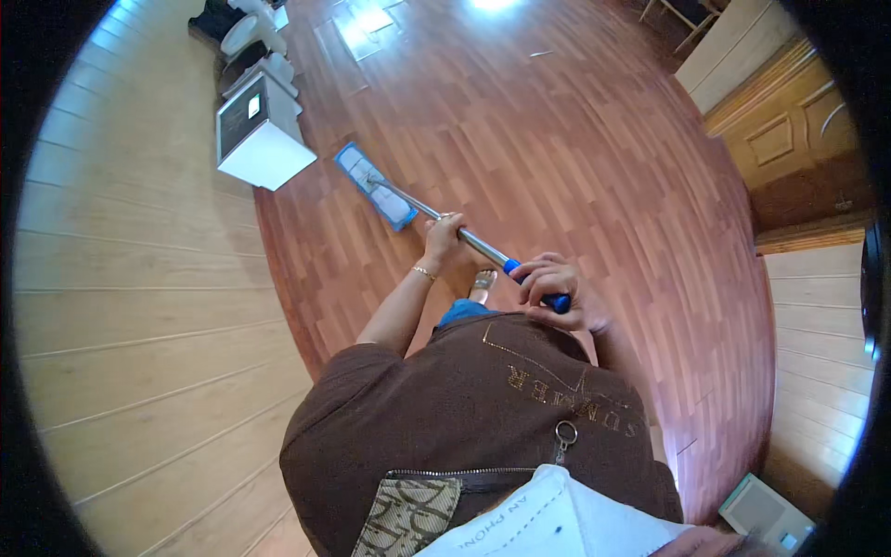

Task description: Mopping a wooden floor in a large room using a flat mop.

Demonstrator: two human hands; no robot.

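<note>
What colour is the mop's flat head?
Blue with a whitish middle: the mop head, seen best in the head view.

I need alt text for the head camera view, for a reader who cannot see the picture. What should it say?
Seen from above, a person holds a flat mop with both hands: the left hand on its metal pole, the right hand around the blue handle end. The blue mop head rests on a reddish wooden floor, close to a white box beside a pale panelled wall.
</note>
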